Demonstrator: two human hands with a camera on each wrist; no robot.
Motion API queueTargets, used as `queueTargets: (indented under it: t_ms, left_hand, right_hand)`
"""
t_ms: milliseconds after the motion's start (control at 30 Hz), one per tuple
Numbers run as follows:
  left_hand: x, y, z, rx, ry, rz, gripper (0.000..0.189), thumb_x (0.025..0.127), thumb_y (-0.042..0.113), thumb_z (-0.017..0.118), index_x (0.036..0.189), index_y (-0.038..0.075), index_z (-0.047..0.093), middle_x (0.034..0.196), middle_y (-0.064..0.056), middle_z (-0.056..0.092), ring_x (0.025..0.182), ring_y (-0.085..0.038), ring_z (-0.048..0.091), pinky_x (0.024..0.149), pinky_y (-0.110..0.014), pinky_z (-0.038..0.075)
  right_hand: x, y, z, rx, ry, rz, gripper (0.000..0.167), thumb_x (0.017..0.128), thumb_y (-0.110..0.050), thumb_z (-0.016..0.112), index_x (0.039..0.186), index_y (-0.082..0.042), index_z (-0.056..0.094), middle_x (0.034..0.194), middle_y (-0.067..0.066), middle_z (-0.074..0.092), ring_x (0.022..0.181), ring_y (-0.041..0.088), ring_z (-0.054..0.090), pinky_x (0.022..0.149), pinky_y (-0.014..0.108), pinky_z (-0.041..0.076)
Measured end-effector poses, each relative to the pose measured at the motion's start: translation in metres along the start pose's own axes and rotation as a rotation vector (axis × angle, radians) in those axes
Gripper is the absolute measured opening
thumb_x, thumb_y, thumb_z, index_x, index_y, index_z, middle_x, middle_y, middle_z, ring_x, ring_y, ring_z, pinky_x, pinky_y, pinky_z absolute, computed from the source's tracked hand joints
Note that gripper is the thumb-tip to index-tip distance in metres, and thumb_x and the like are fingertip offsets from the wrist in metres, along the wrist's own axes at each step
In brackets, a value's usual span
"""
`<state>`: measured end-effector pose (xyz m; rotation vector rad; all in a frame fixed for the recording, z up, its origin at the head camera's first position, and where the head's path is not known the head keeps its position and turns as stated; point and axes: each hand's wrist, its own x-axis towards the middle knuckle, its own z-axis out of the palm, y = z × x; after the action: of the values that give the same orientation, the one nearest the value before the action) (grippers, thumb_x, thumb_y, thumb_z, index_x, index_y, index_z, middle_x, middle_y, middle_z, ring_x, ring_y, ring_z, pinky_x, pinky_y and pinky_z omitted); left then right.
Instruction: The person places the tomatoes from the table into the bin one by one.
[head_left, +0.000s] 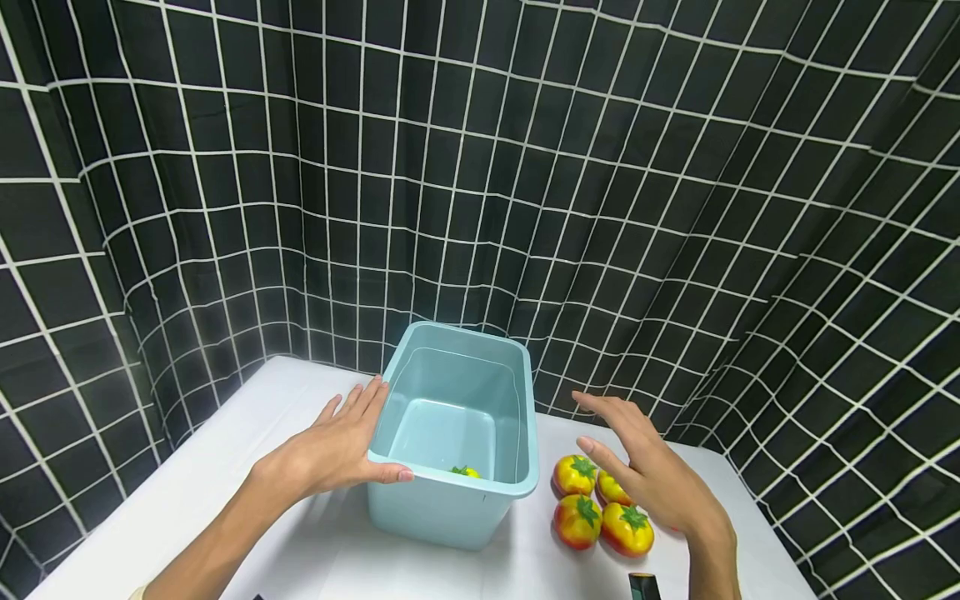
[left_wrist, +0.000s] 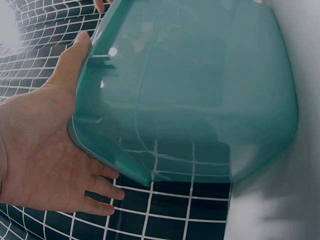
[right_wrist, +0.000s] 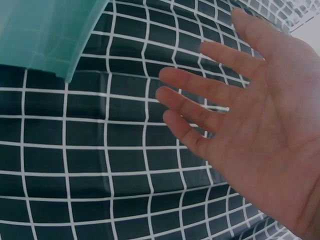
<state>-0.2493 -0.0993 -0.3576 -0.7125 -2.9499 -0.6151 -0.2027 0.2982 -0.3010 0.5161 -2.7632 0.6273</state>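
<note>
A light blue-green plastic bin [head_left: 450,512] stands on the white table with its mouth facing up. My left hand [head_left: 337,450] rests against its left rim, fingers straight and thumb along the near corner; in the left wrist view the left hand [left_wrist: 55,145] lies along the rim. Inside, a yellow fruit [head_left: 467,472] with a green leafy top shows at the near wall, mostly hidden. To the right of the bin, my right hand [head_left: 652,467] hovers with fingers extended and holds nothing. Below it sit several yellow-and-red, persimmon-like fruits [head_left: 576,521] with green leafy tops, partly covered by the hand.
The white tabletop [head_left: 300,542] runs under the bin and fruits. Black cloth with a white grid [head_left: 480,167] surrounds the table behind and at both sides. A small dark object [head_left: 643,587] lies at the bottom edge, near the right forearm.
</note>
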Motion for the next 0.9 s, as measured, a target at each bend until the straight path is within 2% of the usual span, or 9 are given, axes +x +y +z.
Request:
queueTargets:
  t_ms: [233, 367, 733, 900]
  left_hand:
    - [0.0, 0.0, 0.0, 0.001, 0.001, -0.002, 0.133, 0.082, 0.089, 0.056, 0.165, -0.005, 0.013, 0.175, -0.024, 0.012, 0.161, -0.048, 0.019, 0.131, -0.067, 0.015]
    - [-0.001, 0.001, -0.001, 0.002, -0.002, -0.001, 0.133, 0.082, 0.089, 0.056, 0.165, -0.005, 0.012, 0.175, -0.024, 0.012, 0.161, -0.048, 0.019, 0.131, -0.067, 0.015]
    - [-0.001, 0.0, 0.0, 0.029, 0.007, 0.011, 0.13, 0.084, 0.088, 0.055, 0.165, -0.006, 0.014, 0.175, -0.024, 0.014, 0.161, -0.048, 0.02, 0.13, -0.067, 0.018]
    - [-0.001, 0.0, 0.0, 0.025, 0.005, 0.011, 0.13, 0.084, 0.088, 0.054, 0.165, -0.005, 0.015, 0.175, -0.025, 0.014, 0.161, -0.048, 0.02, 0.13, -0.067, 0.018]
  right_hand:
    - [-0.001, 0.009, -0.007, -0.039, 0.037, -0.036, 0.057, 0.104, -0.042, 0.06, 0.157, -0.025, 0.046, 0.156, 0.013, 0.051, 0.143, 0.044, 0.045, 0.104, 0.084, 0.039]
    - [-0.002, 0.014, -0.01, -0.057, 0.051, -0.028, 0.057, 0.104, -0.04, 0.061, 0.156, -0.021, 0.047, 0.155, 0.016, 0.052, 0.142, 0.045, 0.046, 0.104, 0.084, 0.038]
    - [-0.011, 0.038, -0.024, -0.082, 0.017, 0.09, 0.061, 0.105, -0.043, 0.059, 0.157, -0.015, 0.045, 0.157, 0.023, 0.048, 0.142, 0.049, 0.041, 0.107, 0.085, 0.033]
    - [-0.016, 0.058, -0.03, -0.078, -0.045, 0.177, 0.066, 0.106, -0.046, 0.056, 0.158, -0.008, 0.041, 0.155, 0.029, 0.046, 0.139, 0.052, 0.041, 0.107, 0.085, 0.033]
